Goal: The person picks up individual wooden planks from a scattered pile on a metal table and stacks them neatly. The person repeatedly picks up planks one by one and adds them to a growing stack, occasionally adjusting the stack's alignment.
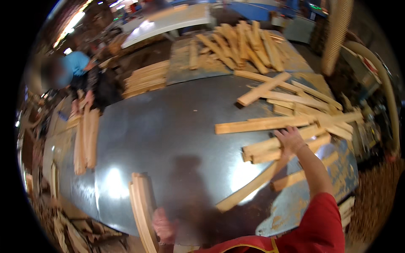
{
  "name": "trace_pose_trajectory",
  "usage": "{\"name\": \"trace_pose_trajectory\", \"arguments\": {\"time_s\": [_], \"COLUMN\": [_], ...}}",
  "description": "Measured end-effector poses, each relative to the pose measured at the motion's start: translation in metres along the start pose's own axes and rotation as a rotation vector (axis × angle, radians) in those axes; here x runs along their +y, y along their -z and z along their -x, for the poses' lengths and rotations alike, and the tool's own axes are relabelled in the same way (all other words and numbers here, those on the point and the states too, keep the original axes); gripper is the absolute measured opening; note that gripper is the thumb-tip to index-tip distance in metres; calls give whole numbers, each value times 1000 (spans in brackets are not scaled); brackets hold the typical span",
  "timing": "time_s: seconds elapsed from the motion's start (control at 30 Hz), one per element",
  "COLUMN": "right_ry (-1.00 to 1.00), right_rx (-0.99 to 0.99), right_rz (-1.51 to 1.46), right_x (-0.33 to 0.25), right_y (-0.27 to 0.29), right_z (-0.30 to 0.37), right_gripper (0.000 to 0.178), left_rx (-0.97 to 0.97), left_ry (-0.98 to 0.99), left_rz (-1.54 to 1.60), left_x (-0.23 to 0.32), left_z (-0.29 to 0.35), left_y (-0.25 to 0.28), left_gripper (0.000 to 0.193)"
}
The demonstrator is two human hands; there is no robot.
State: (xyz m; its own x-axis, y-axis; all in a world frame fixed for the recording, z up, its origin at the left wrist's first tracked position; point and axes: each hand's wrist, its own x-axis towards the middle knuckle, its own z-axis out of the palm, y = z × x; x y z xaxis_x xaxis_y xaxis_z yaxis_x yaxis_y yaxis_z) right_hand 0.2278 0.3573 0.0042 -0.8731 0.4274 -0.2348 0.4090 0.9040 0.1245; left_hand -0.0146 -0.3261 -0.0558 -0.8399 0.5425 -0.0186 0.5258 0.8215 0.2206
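Observation:
My right hand (pixel 290 140) reaches over the right-hand pile, fingers curled over a pale wooden board (pixel 263 147) whose end points left. More boards lie directly below and beside it, including a long board (pixel 249 188) slanting toward me. At the near edge, my blurred left hand (pixel 163 227) is against the right side of a small stack of boards (pixel 142 206), lined up side by side lengthwise. The fingers of that hand do not show clearly. Both hands are over a dark, shiny metal tabletop (pixel 168 122).
Loose boards (pixel 291 97) cross each other at the right, with a larger heap (pixel 244 44) behind. At the far left, a co-worker in a blue top (pixel 77 63) has hands at another board stack (pixel 87 141). A ribbed hose (pixel 337 36) hangs at the back right.

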Motion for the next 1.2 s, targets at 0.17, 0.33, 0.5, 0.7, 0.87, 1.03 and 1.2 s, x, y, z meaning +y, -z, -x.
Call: {"name": "trace_pose_trajectory", "arguments": {"time_s": [0.17, 0.33, 0.5, 0.7, 0.87, 1.03, 1.2], "right_ry": [112, 261, 141, -64, -200, -187, 113], "right_rx": [-260, -568, -560, -569, -429, -939, -1086], "right_rz": [101, 34, -758, -2003, -2183, -1722, -1879], "right_x": [-52, -131, -206, -329, -525, -642, -655], "right_y": [-6, 22, 82, 30, 15, 32, 20], "right_z": [47, 67, 50, -18, -40, -26, 15], "right_gripper": [123, 105, 97, 43, 42, 56, 60], "left_rx": [-343, -291, -21, -144, -69, -126, -24], "left_ry": [-29, -111, 257, 645, 543, 537, 446], "left_rz": [-183, -51, -222, 140, 155, 467, 402], "left_x": [97, 115, -7, -116, -123, -130, -123], "left_z": [-4, 2, 13, 48, 57, 57, 65], "left_y": [18, 34, 48, 72, 52, 74, 68], "left_gripper": [93, 92, 98, 108, 83, 69, 80]}}
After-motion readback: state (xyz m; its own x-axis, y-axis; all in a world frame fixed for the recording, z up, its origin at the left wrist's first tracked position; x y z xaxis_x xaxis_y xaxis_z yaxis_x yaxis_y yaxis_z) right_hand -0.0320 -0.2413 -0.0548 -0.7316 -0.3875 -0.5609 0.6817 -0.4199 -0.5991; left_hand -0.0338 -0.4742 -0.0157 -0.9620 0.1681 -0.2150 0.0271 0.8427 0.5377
